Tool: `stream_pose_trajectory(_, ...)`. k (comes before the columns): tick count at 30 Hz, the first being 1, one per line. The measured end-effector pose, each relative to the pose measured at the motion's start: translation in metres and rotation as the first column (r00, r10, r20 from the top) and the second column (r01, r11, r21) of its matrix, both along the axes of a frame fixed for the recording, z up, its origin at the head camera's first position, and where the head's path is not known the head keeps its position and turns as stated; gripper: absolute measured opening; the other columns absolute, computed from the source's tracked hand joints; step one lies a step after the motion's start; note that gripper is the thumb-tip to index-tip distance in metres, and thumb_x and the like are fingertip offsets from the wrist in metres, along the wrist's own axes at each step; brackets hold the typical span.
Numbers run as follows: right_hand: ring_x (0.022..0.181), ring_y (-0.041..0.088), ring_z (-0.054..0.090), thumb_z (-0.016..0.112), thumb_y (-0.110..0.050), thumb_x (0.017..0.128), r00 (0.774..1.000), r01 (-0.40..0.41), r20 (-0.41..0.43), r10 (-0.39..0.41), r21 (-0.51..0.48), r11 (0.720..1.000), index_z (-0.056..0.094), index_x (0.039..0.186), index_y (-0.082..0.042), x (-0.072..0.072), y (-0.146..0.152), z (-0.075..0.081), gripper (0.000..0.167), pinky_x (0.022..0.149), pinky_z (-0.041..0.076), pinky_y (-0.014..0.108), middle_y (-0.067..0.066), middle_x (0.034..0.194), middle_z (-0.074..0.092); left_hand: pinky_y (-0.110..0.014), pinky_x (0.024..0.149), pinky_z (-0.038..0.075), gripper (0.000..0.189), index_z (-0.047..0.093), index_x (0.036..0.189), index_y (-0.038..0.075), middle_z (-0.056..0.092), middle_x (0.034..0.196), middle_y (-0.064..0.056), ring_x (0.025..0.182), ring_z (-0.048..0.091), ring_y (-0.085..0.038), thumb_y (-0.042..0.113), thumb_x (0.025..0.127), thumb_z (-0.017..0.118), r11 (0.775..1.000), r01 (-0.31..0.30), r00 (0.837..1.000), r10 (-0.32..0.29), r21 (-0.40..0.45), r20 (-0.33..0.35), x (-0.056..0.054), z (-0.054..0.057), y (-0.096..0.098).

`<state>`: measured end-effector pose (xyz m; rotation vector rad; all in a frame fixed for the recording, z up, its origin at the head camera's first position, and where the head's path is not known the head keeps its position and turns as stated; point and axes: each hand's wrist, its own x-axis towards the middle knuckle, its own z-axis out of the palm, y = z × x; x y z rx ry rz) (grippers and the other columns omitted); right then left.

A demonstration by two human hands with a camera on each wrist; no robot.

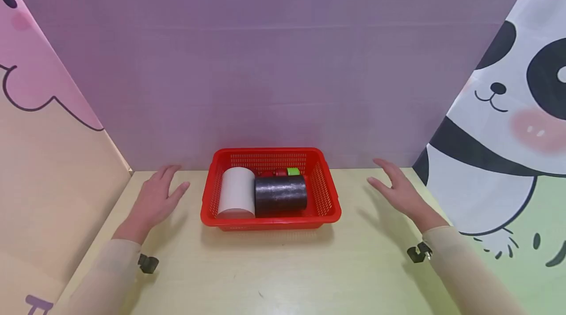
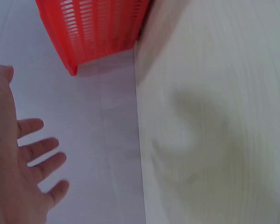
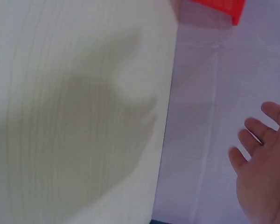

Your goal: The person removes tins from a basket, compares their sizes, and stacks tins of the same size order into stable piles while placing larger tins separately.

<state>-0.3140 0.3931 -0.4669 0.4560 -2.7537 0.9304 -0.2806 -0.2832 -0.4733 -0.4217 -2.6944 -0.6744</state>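
A red plastic basket (image 1: pixel 270 225) with slotted walls stands at the back of the table. Inside it, a white cylinder (image 1: pixel 237 189) lies at the left, and a shiny black cylinder (image 1: pixel 280 194) lies crosswise beside it. Behind the black one, a bright green piece (image 1: pixel 293 171) and some small dark red items (image 1: pixel 280 172) show only in part. My left hand (image 1: pixel 152 202) hovers left of the basket, fingers relaxed and apart from it. On the other side, my right hand (image 1: pixel 400 192) is held above the table, also relaxed and holding nothing.
The pale wooden table (image 1: pixel 283 271) meets a purple-grey cloth wall (image 1: pixel 283 69) just behind the basket. A pink and peach printed panel (image 1: pixel 40 157) borders the left side, and a panda-printed panel (image 1: pixel 499 143) the right. Dark wrist cameras (image 1: pixel 148 263) sit beneath both cuffs.
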Motion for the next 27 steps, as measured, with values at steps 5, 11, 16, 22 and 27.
stream_pose_trajectory(5, 0.157, 0.049, 0.037, 0.068, -0.035, 0.112, 0.995, -0.029, 0.093, 0.042, -0.131, 0.991, 0.032, 0.173, -0.008, 0.007, -0.01, 0.004, 0.076, 0.122, 0.035, 0.073, 0.022, 0.174, 0.038, -0.073, 0.122, 0.037, 0.069, 0.039, 0.168, 0.003, 0.04, 0.169, -0.023, 0.154, 0.04, -0.049, 0.041, 0.114, 0.06, 0.991, 0.064, 0.988, -0.08, 0.12, 0.136, 0.004, 0.001, 0.007)
stream_pose_trajectory(11, 0.153, 0.046, 0.044, 0.066, -0.035, 0.113, 0.987, -0.038, 0.148, 0.063, -0.162, 0.986, 0.031, 0.173, -0.011, 0.012, -0.026, 0.013, 0.073, 0.118, 0.048, 0.062, 0.02, 0.172, 0.04, -0.073, 0.119, 0.042, 0.075, 0.035, 0.17, 0.009, 0.038, 0.17, -0.019, 0.154, 0.039, -0.047, 0.042, 0.111, 0.067, 0.968, 0.099, 0.97, -0.146, 0.229, 0.196, 0.006, 0.002, 0.015)
stream_pose_trajectory(16, 0.153, 0.044, 0.045, 0.066, -0.035, 0.113, 0.987, -0.049, 0.141, 0.072, -0.158, 0.986, 0.034, 0.171, -0.009, 0.014, -0.039, 0.018, 0.072, 0.116, 0.05, 0.051, 0.019, 0.171, 0.042, -0.074, 0.118, 0.043, 0.084, 0.031, 0.172, 0.011, 0.035, 0.172, -0.019, 0.156, 0.036, -0.048, 0.043, 0.107, 0.073, 0.951, 0.127, 0.952, -0.196, 0.281, 0.233, 0.008, 0.003, 0.023)
stream_pose_trajectory(22, 0.152, 0.044, 0.045, 0.07, -0.033, 0.111, 0.985, -0.08, 0.133, 0.108, -0.197, 0.977, 0.038, 0.169, -0.01, 0.016, -0.054, 0.022, 0.07, 0.117, 0.048, 0.067, 0.018, 0.169, 0.045, -0.076, 0.117, 0.042, 0.095, 0.025, 0.176, 0.018, 0.028, 0.178, -0.016, 0.16, 0.03, -0.05, 0.046, 0.102, 0.078, 0.928, 0.166, 0.926, -0.263, 0.334, 0.269, 0.009, 0.001, 0.032)
stream_pose_trajectory(27, 0.151, 0.043, 0.047, 0.072, -0.035, 0.109, 0.98, -0.104, 0.144, 0.136, -0.208, 0.972, 0.04, 0.168, -0.012, 0.016, -0.064, 0.024, 0.07, 0.115, 0.049, 0.069, 0.017, 0.167, 0.047, -0.077, 0.119, 0.039, 0.101, 0.022, 0.177, 0.021, 0.024, 0.18, -0.011, 0.165, 0.023, -0.045, 0.047, 0.099, 0.081, 0.926, 0.164, 0.916, -0.272, 0.341, 0.296, 0.008, -0.003, 0.037)
